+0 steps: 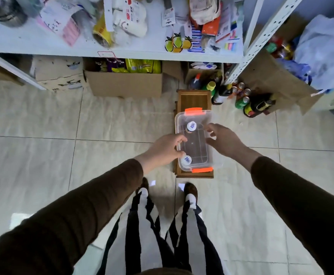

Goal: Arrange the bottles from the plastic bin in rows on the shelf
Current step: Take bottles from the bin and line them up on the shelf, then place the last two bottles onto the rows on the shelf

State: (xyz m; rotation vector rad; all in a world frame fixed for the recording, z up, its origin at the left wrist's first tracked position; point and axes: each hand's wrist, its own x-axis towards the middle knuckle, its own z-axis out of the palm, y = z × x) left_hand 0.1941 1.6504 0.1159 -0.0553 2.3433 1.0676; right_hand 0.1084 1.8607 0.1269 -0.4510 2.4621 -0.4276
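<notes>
At frame centre, a clear plastic bin with orange latches (pixel 195 153) sits on a small wooden stand (pixel 194 100) — two white-capped dark bottles (pixel 190 127) stand inside. The left hand (pixel 166 149) and right hand (pixel 224 140) hover at its sides, fingers loosely spread, holding nothing. The white shelf (pixel 23 39) spans the top.

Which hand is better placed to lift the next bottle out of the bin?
Probably the left hand: its fingers reach over the bin rim between both bottles. The right hand hovers open over the far wall.
</notes>
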